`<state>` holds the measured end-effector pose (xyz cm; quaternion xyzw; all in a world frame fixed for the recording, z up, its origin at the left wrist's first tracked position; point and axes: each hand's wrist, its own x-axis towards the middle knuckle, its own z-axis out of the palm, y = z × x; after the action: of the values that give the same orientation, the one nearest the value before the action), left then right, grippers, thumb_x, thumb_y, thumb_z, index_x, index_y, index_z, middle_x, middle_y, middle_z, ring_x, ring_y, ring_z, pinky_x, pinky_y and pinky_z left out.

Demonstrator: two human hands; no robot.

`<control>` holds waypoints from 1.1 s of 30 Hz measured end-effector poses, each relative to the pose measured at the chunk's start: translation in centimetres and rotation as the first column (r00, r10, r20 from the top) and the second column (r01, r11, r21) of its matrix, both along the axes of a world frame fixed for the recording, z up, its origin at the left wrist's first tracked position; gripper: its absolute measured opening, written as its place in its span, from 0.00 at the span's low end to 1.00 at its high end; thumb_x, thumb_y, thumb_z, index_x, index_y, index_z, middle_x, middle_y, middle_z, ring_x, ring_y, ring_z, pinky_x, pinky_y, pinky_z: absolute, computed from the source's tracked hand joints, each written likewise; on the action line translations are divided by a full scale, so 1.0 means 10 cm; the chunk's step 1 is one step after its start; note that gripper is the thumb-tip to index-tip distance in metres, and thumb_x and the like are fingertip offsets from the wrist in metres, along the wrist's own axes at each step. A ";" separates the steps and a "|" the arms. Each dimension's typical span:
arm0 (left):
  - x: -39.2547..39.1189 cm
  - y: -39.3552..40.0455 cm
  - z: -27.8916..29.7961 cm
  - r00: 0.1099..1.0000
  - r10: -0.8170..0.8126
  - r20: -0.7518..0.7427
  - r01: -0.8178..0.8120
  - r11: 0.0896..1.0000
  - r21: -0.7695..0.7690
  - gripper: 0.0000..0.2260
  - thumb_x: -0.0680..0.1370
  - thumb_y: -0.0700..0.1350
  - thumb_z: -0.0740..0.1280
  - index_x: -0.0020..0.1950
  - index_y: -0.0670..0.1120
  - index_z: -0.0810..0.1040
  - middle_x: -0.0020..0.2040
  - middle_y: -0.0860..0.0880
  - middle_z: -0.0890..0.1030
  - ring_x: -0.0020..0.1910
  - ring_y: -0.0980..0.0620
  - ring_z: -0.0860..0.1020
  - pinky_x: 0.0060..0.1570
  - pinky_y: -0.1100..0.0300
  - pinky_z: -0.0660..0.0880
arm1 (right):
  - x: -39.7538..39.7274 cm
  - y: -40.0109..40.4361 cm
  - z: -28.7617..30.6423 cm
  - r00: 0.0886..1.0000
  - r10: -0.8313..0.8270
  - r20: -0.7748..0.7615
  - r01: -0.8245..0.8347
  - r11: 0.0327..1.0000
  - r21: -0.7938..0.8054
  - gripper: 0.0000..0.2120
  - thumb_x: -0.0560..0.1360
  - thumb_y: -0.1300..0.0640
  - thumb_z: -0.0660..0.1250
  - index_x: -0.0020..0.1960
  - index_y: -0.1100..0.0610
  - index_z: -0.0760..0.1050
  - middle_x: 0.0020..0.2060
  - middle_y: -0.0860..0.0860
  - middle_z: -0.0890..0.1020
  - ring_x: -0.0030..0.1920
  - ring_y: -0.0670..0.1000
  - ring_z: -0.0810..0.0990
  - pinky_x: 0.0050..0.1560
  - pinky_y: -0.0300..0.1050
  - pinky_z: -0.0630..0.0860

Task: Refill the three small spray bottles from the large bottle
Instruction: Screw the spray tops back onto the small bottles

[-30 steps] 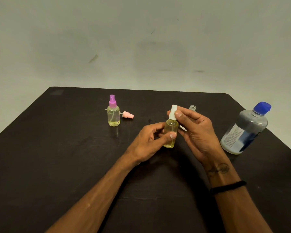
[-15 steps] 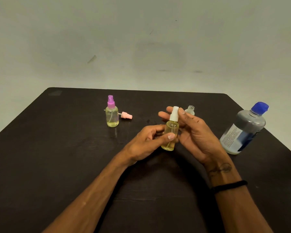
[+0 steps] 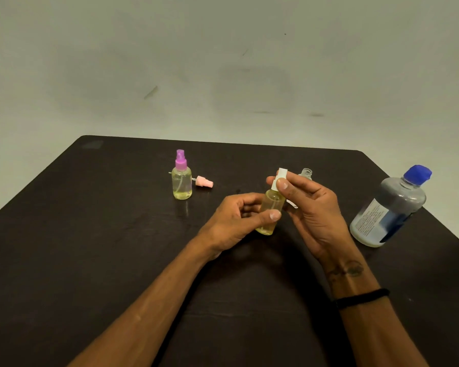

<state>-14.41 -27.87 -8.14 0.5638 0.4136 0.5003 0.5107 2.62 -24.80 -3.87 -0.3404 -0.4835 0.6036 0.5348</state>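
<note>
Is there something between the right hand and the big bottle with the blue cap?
Nothing visible on the table blocks it. The right hand is busy on the white sprayer of the small bottle; the large bottle stands apart, to its right.

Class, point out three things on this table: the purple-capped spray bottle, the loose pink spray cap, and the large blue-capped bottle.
Purple-capped spray bottle (image 3: 181, 185): head view, on its yellowish body.
Pink spray cap (image 3: 204, 181): head view, on its collar.
Large blue-capped bottle (image 3: 398, 201): head view, on its clear shoulder.

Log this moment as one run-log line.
left hand: holds white-capped bottle | right hand: on its cap | pink-capped bottle: capped | third bottle: open
</note>
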 end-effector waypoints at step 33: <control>-0.24 -0.41 -0.03 0.474 0.860 -0.187 -0.725 0.502 0.471 0.21 0.73 0.51 0.81 0.63 0.46 0.83 0.55 0.50 0.81 0.51 0.51 0.82 0.53 0.51 0.83 | -1.05 -0.23 -0.03 0.916 -0.400 0.039 0.390 0.908 0.155 0.08 0.80 0.50 0.72 0.52 0.55 0.84 0.44 0.48 0.90 0.49 0.46 0.88 0.54 0.44 0.84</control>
<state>-16.77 -31.97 -8.49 0.4668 0.6349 0.6154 0.0169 -7.89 -27.07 -4.13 -0.4124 -0.4654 0.4341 0.6518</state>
